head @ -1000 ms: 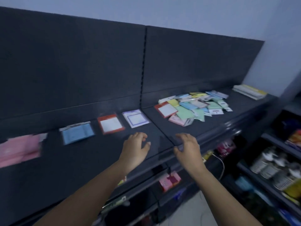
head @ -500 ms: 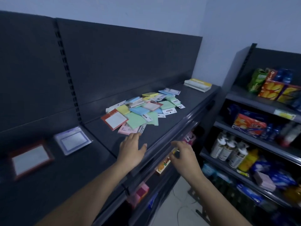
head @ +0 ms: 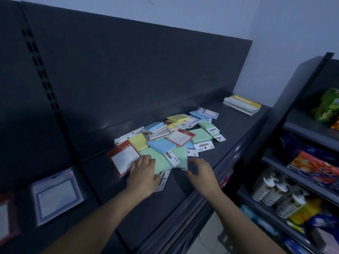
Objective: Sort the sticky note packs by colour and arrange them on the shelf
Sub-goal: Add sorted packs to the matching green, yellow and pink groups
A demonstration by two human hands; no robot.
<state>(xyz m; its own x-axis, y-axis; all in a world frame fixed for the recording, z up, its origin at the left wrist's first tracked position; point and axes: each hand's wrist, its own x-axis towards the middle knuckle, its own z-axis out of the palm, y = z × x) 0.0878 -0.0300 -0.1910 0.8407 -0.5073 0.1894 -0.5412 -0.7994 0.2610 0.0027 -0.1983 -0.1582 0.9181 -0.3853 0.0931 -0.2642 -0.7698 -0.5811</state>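
Shelf: a dark shelf [head: 234, 132] is running from near left to far right, with a dark back panel behind it.
Pile: the unsorted packs [head: 176, 134] are lying heaped in the middle of the shelf, with green, blue, yellow and red-bordered ones overlapping.
Left hand: the left hand [head: 142, 173] is lying palm down on the near edge of the pile, its fingers reaching over the seam between the red pack [head: 122, 159] and the green pack [head: 161, 160].
Left grip: the fingers are bending slightly and the thumb is lying along a white header card [head: 162, 180] that is sticking out from under the palm. Whether the hand is holding that pack or only resting on it cannot be told.
Right hand: the right hand [head: 200, 171] is hovering low over the shelf just right of the pile's near corner.
Right grip: the fingers are spreading loosely, the thumb is pointing toward the green pack's corner, and nothing is held.
Blue pack: a blue pack [head: 161, 145] is lying on top of the green one, just beyond both hands.
Yellow pack: a yellow pack [head: 138, 142] is overlapping the red pack's far corner.
Laid-out packs: a purple pack [head: 56, 196] is lying flat alone, well left of the pile. Another bordered pack [head: 4, 220] is showing blurred at the left edge.
Far end: a yellow-topped stack [head: 242, 105] is sitting apart from the pile.
Side rack: bottles [head: 275, 191] and bright packets [head: 315, 167] are standing on shelving at the right.
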